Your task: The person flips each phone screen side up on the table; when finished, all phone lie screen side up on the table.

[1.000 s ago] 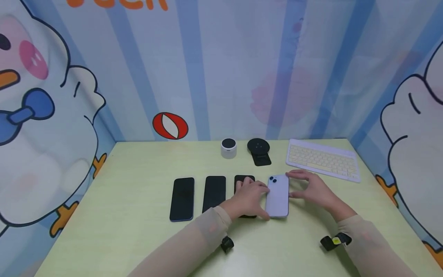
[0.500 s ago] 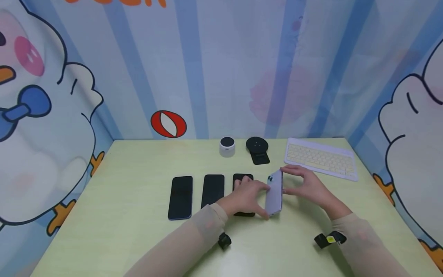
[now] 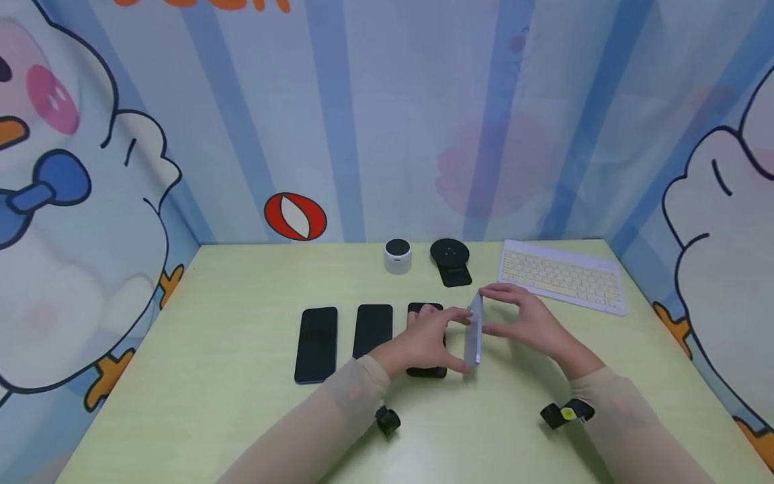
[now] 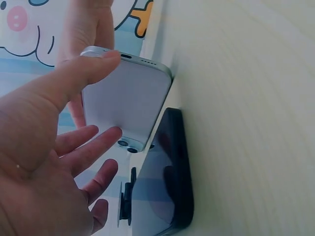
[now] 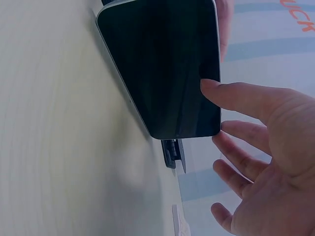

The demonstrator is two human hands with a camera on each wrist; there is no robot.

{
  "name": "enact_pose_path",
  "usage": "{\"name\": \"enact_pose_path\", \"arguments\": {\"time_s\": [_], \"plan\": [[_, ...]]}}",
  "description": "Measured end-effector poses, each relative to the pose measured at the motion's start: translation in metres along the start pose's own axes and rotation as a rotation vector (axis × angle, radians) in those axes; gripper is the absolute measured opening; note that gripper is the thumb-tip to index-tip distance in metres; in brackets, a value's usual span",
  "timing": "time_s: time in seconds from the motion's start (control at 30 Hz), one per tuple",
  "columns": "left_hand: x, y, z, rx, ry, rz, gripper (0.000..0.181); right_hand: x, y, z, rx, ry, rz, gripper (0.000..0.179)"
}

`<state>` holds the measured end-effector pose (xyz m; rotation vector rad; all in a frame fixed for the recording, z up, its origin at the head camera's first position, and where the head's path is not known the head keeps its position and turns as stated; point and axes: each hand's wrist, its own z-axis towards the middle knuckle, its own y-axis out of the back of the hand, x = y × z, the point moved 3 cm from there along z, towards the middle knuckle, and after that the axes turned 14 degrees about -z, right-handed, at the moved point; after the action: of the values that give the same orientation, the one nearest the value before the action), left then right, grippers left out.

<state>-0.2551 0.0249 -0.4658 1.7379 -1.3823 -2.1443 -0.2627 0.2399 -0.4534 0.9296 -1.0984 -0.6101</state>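
A light purple smartphone [image 3: 474, 333] stands tilted up on its long edge on the table, its pale back toward my left hand [image 3: 421, 344]. That hand's thumb lies at the phone's bottom end, and its index fingertip meets the back near the camera lenses, as the left wrist view shows. My right hand [image 3: 527, 321] pinches the phone from the other side: its thumb presses the dark screen [image 5: 157, 64] and its fingertips meet the top corner. Below my left hand, partly covered by it, lies a black phone [image 3: 426, 372].
Two more dark-screened phones [image 3: 316, 345] lie in a row to the left. Along the back stand a small white speaker [image 3: 397, 259] and a black round-topped stand [image 3: 450, 253]. A lilac keyboard [image 3: 562, 277] lies at the back right, before the curtain [image 3: 399, 121].
The purple phone has gone from lying flat, back up, to standing nearly on its long edge. Its right side has risen and swung left, with my right hand moving left along with it.
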Motion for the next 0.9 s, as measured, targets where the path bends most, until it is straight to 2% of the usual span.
{"name": "enact_pose_path", "arguments": {"time_s": [0.2, 0.6, 0.8, 0.9], "plan": [[-0.002, 0.008, -0.003, -0.001, -0.038, 0.012, 0.091, 0.004, -0.004, 0.004, -0.025, 0.028, 0.004, 0.065], [-0.006, 0.020, -0.005, 0.026, -0.057, 0.051, 0.089, 0.010, -0.007, 0.006, -0.029, 0.038, 0.009, 0.066], [-0.003, 0.023, -0.007, 0.028, -0.045, 0.056, 0.088, 0.012, -0.010, 0.008, -0.022, 0.034, 0.031, 0.068], [-0.001, 0.024, -0.009, 0.015, -0.027, 0.061, 0.089, 0.011, -0.014, 0.009, 0.008, 0.030, 0.017, 0.073]]}}
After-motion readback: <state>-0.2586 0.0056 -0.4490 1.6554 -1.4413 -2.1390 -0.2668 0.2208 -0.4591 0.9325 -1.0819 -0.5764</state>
